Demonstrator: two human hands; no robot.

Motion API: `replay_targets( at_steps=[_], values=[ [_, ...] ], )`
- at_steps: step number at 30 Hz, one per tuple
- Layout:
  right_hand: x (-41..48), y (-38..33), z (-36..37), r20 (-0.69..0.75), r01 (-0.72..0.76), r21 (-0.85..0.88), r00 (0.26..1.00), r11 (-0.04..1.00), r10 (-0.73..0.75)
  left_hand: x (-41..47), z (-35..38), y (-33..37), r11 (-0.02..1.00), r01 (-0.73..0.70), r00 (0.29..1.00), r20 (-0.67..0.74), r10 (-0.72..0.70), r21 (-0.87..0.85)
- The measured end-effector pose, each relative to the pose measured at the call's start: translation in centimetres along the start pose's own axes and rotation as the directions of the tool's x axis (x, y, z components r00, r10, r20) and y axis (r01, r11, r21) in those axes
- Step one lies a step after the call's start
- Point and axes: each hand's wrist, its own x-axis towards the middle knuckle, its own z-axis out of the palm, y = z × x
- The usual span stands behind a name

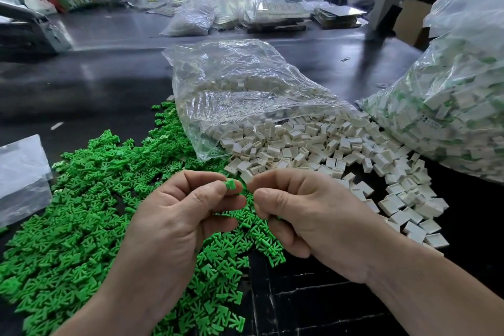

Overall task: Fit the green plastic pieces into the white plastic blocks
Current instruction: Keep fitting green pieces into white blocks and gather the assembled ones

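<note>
Green forked pieces (81, 213) are spread flat at the left; white hollow blocks (313, 150) are heaped just beside them at the right. One green piece (230, 185) is held above.

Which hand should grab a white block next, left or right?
Probably right. The left hand pinches a green piece, while the right hand hovers beside the white blocks, which lie on its side.
</note>
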Motion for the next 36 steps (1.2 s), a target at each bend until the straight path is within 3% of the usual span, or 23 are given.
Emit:
replay_targets(
  at_steps=[7, 13, 24, 31, 36],
  values=[
    [-0.2, -0.2, -0.1, 0.009, -0.034, 0.091, 0.999, 0.995, 0.033, -0.4, 0.0, 0.3, 0.999, -0.025, 0.999, 0.021, 0.024, 0.049],
    [-0.3, -0.7, -0.1, 0.104, -0.05, 0.213, 0.994, 0.976, 0.028, -0.5, 0.1, 0.3, 0.995, -0.045, 0.999, 0.009, 0.044, 0.092],
    [-0.5, -0.7, 0.1, 0.04, -0.145, 0.19, 0.989, 0.971, 0.14, -0.6, 0.2, -0.1, 0.988, -0.036, 0.999, 0.019, 0.034, 0.147],
    [-0.6, -0.6, 0.2, 0.183, -0.053, 0.11, 0.983, 0.993, 0.032, -0.9, 0.3, -0.1, 0.961, -0.095, 0.995, 0.031, 0.09, 0.26],
    [-0.4, -0.2, 0.2, 0.101, -0.012, 0.058, 0.995, 0.998, 0.006, -1.3, 0.7, 0.2, 0.923, -0.157, 0.988, 0.047, 0.15, 0.351]
  ],
)
